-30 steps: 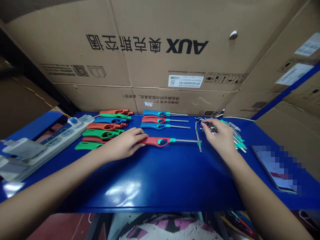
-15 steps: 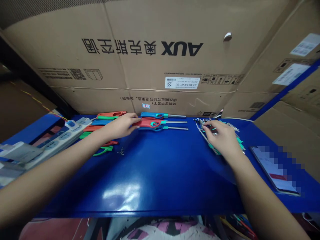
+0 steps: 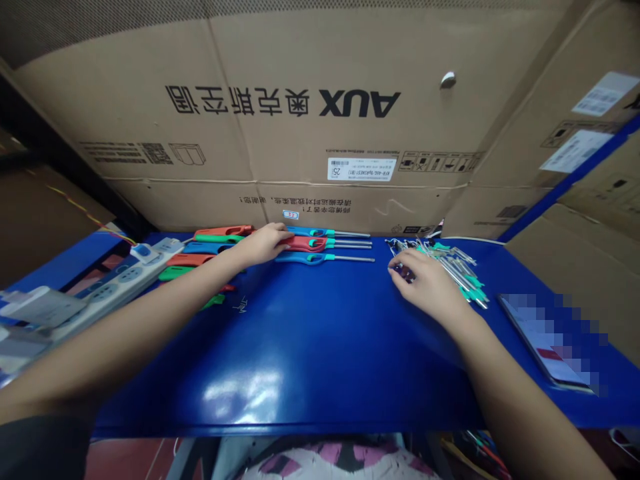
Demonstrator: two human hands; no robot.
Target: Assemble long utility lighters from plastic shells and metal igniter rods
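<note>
My left hand [image 3: 267, 244] has its fingers closed over the handle end of a red gas lighter [image 3: 303, 243]. This lighter lies between a blue lighter [image 3: 300, 231] at the back and another blue lighter [image 3: 300, 258] in front, their metal tubes pointing right. My right hand [image 3: 425, 279] is curled with thumb and fingers brought together; something small and dark shows between them, too shaded to name. Just behind and right of this hand lies a pile of metal lighter tubes [image 3: 455, 267] with green ends and thin wires.
Orange, green and blue lighter handles [image 3: 205, 259] lie at the left, partly behind my left forearm. Beside them is a white power strip [image 3: 133, 273] with plugs. A phone [image 3: 545, 347] rests at the right on the blue table [image 3: 310, 353]. Cardboard [image 3: 280, 147] stands along the back.
My right hand has come slightly left and toward me, away from the tube pile, uncovering more of it. My left hand has shifted a little right, and the red lighter now lies further back among the blue ones.
</note>
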